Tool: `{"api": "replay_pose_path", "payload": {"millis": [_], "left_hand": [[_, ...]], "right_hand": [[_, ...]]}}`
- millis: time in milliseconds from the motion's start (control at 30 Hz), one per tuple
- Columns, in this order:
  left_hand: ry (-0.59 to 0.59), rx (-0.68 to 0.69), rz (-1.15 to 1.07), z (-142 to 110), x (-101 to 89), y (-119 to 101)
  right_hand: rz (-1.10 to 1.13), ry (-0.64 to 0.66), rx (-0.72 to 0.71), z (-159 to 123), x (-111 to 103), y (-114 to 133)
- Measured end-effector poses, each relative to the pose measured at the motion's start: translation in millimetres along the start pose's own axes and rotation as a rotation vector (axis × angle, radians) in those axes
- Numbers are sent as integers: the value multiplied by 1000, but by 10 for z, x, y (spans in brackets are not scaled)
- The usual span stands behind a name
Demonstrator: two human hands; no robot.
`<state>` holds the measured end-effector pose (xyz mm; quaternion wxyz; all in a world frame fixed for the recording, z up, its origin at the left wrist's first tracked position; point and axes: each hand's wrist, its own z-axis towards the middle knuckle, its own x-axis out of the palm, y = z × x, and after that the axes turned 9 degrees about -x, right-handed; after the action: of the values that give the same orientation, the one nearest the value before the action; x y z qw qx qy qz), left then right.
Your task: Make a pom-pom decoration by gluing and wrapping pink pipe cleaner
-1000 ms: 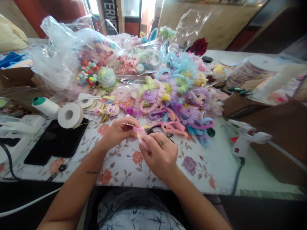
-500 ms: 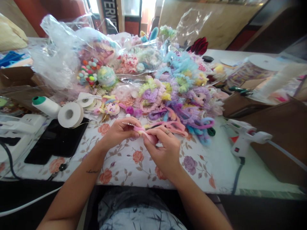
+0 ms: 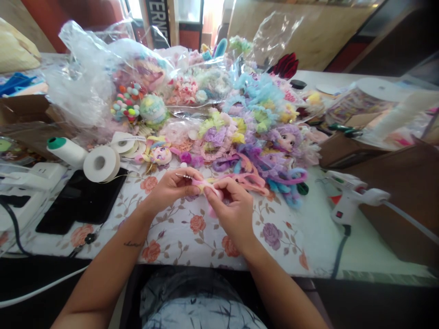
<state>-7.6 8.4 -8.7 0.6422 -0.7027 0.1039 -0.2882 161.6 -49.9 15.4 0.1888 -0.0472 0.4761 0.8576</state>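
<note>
My left hand point(image 3: 169, 188) is closed on a thin metal hair clip point(image 3: 183, 176) that carries a strip of pink fluffy yarn point(image 3: 202, 184). My right hand point(image 3: 230, 206) pinches the other end of the same pink yarn, fingers pressed together, right beside the left hand. Both hands hover just above the floral tablecloth point(image 3: 178, 228) near its front edge. Directly behind them lies a heap of pastel yarn pieces and small doll heads point(image 3: 247, 137).
A white glue gun point(image 3: 348, 196) with its cord lies at the right. White thread spools point(image 3: 85, 157) and a black flat device point(image 3: 80, 201) sit at the left, beside a white power strip point(image 3: 27, 176). Plastic bags of pompoms point(image 3: 126, 107) fill the back. Cardboard boxes point(image 3: 387, 183) stand at right.
My right hand has moved up and left toward the left hand, rolling the pink yarn closer to the clip. The left hand has hardly moved.
</note>
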Motion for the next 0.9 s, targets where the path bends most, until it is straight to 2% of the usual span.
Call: {"api": "replay_pose_path", "payload": {"millis": [167, 333, 467, 633, 767, 900], "left_hand": [[-8, -4, -12, 1, 10, 19], [-11, -19, -21, -7, 30, 14], [-11, -17, -24, -3, 37, 0], [-23, -4, 0, 5, 21, 1], [-27, 10, -6, -1, 7, 9], [1, 49, -36, -3, 2, 12]], "right_hand": [[139, 20, 178, -21, 16, -27], [155, 0, 175, -30, 35, -51], [86, -13, 110, -26, 55, -50], [-124, -49, -154, -45, 82, -51], [-350, -70, -479, -91, 69, -64], [-634, -39, -793, -120, 37, -44]]}}
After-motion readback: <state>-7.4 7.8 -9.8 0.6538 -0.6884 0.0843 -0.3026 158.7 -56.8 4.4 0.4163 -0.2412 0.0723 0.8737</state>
